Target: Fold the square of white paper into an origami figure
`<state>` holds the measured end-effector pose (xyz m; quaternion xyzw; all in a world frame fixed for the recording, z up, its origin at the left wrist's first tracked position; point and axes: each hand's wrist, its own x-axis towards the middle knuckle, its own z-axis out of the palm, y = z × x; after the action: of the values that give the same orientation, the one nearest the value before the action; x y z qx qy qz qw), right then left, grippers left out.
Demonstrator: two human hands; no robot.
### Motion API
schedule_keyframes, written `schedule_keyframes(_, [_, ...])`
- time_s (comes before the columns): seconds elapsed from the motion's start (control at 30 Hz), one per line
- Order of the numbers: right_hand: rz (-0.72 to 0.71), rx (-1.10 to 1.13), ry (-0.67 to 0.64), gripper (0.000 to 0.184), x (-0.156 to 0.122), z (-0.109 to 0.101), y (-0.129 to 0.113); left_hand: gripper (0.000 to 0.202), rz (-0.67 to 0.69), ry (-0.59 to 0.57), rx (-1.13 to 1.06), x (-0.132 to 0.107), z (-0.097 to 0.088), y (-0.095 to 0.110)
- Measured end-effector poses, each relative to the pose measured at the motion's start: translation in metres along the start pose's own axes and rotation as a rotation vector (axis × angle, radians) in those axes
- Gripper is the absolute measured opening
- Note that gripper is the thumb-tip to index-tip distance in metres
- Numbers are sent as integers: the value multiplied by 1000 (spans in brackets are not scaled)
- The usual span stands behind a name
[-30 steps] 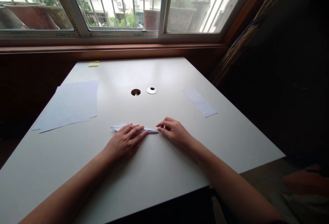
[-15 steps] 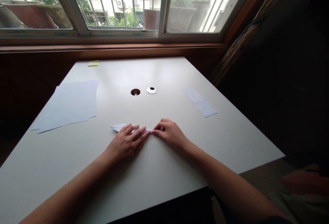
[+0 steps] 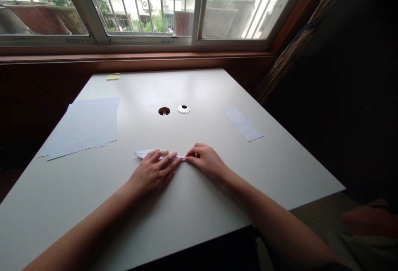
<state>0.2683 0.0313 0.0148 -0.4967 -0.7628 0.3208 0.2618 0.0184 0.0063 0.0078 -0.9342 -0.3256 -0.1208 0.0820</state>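
A narrow piece of folded white paper (image 3: 141, 154) lies on the white table (image 3: 199, 221), its wider pointed end to the left. Across its middle rests my left hand (image 3: 157, 169), fingers laid out over the paper and pressing it to the tabletop. My right hand (image 3: 205, 159) pinches the paper's thin right tip between thumb and fingers, close to the left fingertips. Much of the folded paper is hidden under the left hand.
Larger white sheets (image 3: 87, 126) lie overlapping at the left. Paper strips (image 3: 242, 124) are at the right. A round cable hole (image 3: 164, 111) and its silver cover (image 3: 183, 109) sit mid-table. Yellow sticky notes (image 3: 113, 76) lie at the far edge, below the window.
Almost nothing differs. Both hands keep their places on the folded paper, and the whole view has shifted very slightly.
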Motion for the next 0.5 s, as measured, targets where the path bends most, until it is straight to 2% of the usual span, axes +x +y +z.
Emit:
schedule_keyframes(0.3, [-35,-19,17,9,-1,0,0,48,-4,13,-26,1,-1,1])
schedule_keyframes(0.5, [-105,-30,-27,11,-3,-7,8,47,-1,27,-24,1,0,1])
